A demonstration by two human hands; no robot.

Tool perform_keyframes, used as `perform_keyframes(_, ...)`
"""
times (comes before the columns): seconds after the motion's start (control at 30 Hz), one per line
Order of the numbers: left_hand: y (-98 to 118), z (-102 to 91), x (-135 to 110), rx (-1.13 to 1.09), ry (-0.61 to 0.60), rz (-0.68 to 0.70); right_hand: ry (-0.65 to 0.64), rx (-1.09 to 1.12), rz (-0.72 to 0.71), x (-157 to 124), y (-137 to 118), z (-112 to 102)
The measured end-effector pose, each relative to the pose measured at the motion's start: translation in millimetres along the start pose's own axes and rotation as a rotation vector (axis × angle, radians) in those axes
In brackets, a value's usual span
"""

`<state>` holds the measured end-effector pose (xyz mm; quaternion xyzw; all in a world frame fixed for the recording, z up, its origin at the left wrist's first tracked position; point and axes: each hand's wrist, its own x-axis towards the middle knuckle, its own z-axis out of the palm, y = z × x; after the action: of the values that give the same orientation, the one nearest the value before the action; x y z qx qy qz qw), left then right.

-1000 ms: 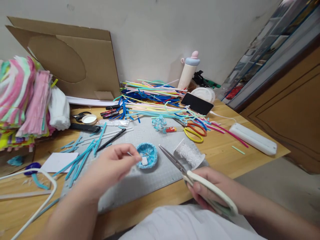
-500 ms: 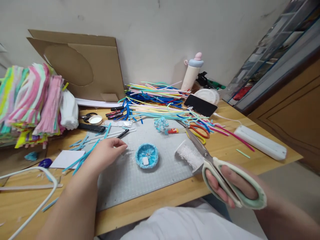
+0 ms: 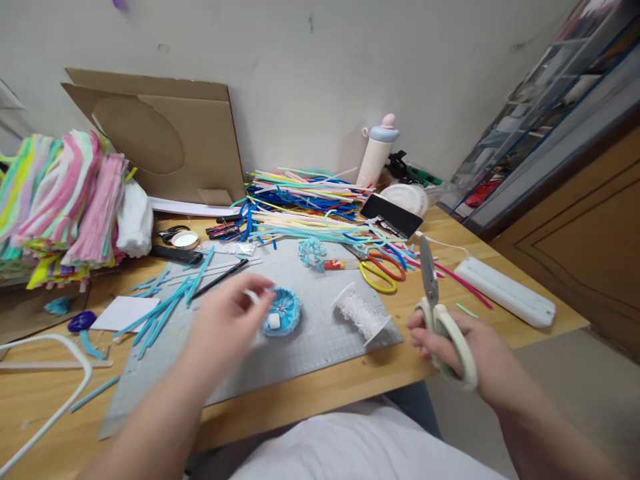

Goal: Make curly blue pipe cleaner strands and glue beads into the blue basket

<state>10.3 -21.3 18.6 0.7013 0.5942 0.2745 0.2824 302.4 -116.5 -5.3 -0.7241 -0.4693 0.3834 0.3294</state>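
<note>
On a grey mat (image 3: 323,307) atop the wooden counter (image 3: 310,395) sits a blue bowl (image 3: 289,311); over the mat, left grip (image 3: 231,320) parted, empty; right of it, right grip (image 3: 484,347) clasping scissors (image 3: 429,270); behind, pale wall (image 3: 300,93).

Upright blue bowl (image 3: 290,312), blades-up scissors (image 3: 431,288)

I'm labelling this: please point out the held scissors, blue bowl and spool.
Held scissors (image 3: 431,292), head view: blades near the pivot.
Blue bowl (image 3: 291,318), head view: inner wall.
Spool (image 3: 362,315), head view: wound middle.
</note>
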Motion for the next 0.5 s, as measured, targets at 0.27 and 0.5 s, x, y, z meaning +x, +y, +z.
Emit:
perform_keyframes(0.27, 28, 93.5, -40, 0.193, -0.410, 0.163, 0.209, -0.498, -0.211, 5, -7, 24)
perform_keyframes(0.5, 26, 105.7, -39, 0.128, -0.394, 0.181, 0.084, -0.462, -0.203, 11, -9, 38)
